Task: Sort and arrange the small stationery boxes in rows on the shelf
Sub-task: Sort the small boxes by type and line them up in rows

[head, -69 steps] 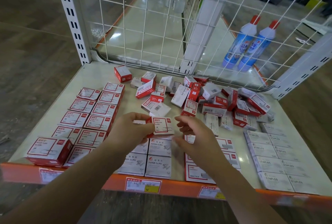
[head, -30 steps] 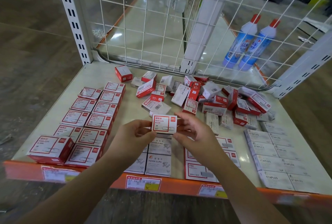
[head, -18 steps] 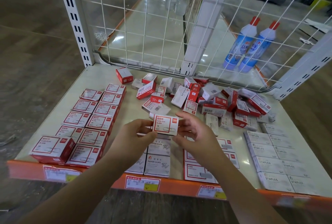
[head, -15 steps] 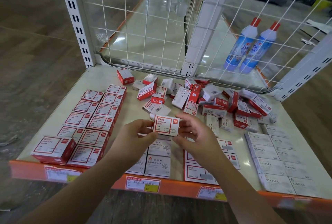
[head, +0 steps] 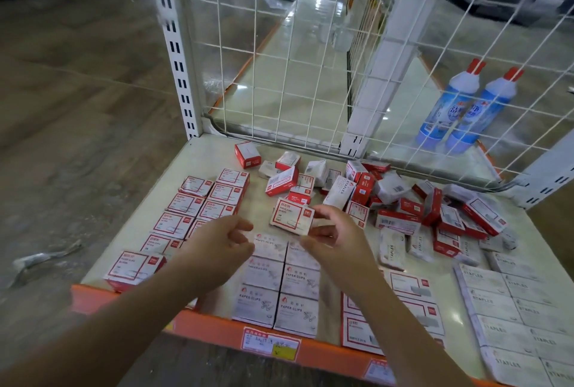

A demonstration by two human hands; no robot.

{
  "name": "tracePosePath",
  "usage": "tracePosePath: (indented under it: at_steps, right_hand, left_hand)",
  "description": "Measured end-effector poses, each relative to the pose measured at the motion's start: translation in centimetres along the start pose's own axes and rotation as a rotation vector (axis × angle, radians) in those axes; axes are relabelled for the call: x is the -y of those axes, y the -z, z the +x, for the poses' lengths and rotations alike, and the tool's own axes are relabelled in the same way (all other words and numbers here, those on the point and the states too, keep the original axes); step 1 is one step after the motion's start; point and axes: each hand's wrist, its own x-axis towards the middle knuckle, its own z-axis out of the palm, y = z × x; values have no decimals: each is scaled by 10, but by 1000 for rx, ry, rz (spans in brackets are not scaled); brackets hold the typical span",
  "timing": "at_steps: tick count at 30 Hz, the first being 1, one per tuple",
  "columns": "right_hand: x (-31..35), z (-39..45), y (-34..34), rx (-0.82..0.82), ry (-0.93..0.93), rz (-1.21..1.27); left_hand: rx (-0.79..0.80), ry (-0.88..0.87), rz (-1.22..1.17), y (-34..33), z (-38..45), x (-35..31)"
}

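Over the cream shelf (head: 217,153), right hand (head: 337,239) grip pinches a red-and-white box (head: 291,216); left hand (head: 217,245) loosely curled, holding nothing.

Open shelf (head: 214,153) strip between red-box rows (head: 211,203) left and jumbled pile (head: 403,200) far right. Wire grid (head: 279,60) blocks far side. Near edge packed with paper-clip boxes (head: 279,293).

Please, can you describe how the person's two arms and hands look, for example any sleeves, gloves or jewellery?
Both forearms are bare as far as the picture shows; no sleeve reaches into view. The left hand and the right hand wear no gloves. No ring, watch or bracelet shows on the fingers or wrists. The picture is somewhat blurred, so very small details cannot be ruled out.
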Motion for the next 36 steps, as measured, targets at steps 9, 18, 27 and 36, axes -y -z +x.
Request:
tracePosePath:
  at_steps: [9,18,27,36]
  right_hand:
    - [20,28,-21,25,-61,-19]
    - [22,70,-81,-51,-140,-102]
    - [51,99,-103,-153,-200,-241]
    - [70,134,-116,-89,-189,-312]
  left_hand:
    - [-205,130,297,58,18,12]
    - [-119,-51,480,101,60,45]
    - [4,-252,490,124,98,59]
    - [-20,-217,464,123,110,52]
